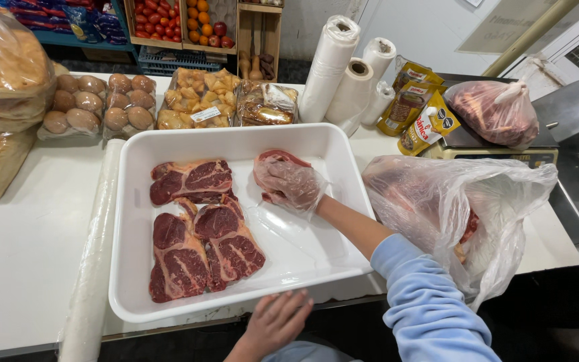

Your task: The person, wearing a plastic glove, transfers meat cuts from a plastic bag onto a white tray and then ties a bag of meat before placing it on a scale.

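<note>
A white plastic tray (343,167) lies on the white counter with three raw red steaks (199,228) along its left side. My right hand (293,184), inside a thin clear plastic glove, is closed on a fourth raw steak (273,164) at the tray's upper middle. The blue sleeve of that arm crosses the tray's right edge. My left hand (276,322) is bare, fingers spread, resting at the tray's near rim. A clear plastic bag with meat (450,208) lies just right of the tray.
Bagged bread rolls (95,100) and packed pastries (199,97) line the back of the counter. Rolls of plastic bags (343,74) stand behind the tray. A scale holds a bagged piece of meat (497,110). A plastic film roll (92,268) runs along the tray's left.
</note>
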